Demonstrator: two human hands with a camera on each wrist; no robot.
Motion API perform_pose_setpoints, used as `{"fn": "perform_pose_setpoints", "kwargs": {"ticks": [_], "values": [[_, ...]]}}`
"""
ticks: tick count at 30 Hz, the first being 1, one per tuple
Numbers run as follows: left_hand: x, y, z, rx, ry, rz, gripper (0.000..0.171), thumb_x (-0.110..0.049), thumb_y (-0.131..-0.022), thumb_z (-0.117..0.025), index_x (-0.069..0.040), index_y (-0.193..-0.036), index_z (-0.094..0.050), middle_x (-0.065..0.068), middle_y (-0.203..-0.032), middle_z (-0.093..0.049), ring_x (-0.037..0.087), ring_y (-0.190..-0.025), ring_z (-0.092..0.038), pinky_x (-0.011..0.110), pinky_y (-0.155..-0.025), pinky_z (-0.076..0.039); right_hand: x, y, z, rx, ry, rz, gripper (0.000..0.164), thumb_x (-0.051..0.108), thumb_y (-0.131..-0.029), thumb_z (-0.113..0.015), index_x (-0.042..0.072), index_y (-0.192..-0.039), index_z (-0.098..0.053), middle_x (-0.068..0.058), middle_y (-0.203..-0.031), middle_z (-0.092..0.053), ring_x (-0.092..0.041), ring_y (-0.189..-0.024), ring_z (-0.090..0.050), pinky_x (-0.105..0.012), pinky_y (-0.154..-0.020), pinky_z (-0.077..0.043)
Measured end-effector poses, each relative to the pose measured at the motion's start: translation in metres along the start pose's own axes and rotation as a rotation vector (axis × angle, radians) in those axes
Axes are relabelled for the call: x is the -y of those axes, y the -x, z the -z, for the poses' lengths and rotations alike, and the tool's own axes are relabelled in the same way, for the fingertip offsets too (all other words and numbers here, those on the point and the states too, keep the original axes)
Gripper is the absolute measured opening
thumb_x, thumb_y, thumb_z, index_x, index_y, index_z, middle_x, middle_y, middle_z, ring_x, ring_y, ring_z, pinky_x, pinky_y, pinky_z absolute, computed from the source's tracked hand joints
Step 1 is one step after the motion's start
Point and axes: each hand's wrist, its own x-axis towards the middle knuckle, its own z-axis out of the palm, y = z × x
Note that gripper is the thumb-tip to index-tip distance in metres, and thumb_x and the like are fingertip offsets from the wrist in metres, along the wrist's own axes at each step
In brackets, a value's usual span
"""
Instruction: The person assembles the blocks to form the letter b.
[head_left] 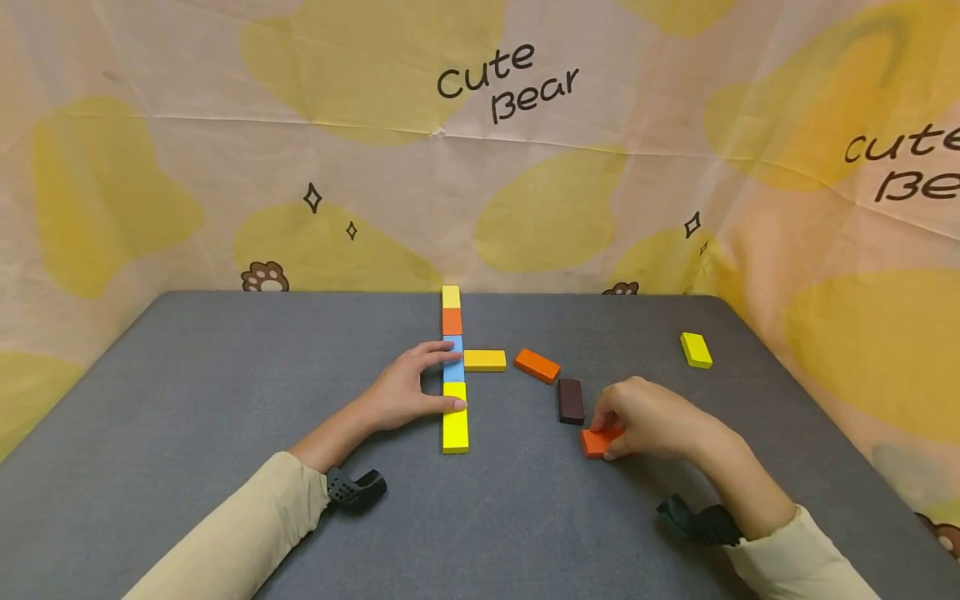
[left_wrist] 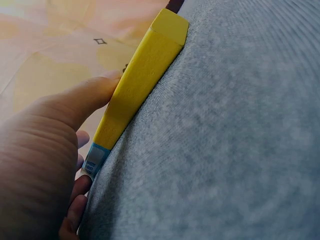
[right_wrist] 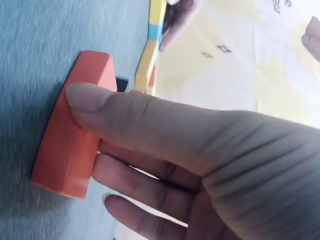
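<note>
At mid-frame we steady a laid line of four blocks (head_left: 453,367) on the bench (head_left: 187,400) with the flat left hand (head_left: 405,392), while the right hand (head_left: 652,417) pinches an orange block (head_left: 596,442) lower right; four loose blocks lie unplaced.

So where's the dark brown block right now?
In the head view the dark brown block lies flat on the grey table, right of centre, between the slanted orange block and the right hand, just beside that hand's fingers.
</note>
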Motion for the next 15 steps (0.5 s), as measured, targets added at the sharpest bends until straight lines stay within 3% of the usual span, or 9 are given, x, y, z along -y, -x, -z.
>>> {"fn": "perform_pose_setpoints", "kwargs": {"ticks": [15], "values": [[-0.001, 0.000, 0.000, 0.003, -0.005, 0.000, 0.071, -0.041, -0.083, -0.080, -0.022, -0.147, -0.055, 0.003, -0.161, -0.039, 0.033, -0.150, -0.035, 0.061, -0.117, -0.033, 0.024, -0.006, -0.017, -0.090, 0.054, 0.159, 0.023, 0.019, -0.074, -0.090, 0.018, -0.092, -0.077, 0.010, -0.084, -0.066, -0.004, -0.074, -0.056, -0.022, -0.069, -0.050]]}}
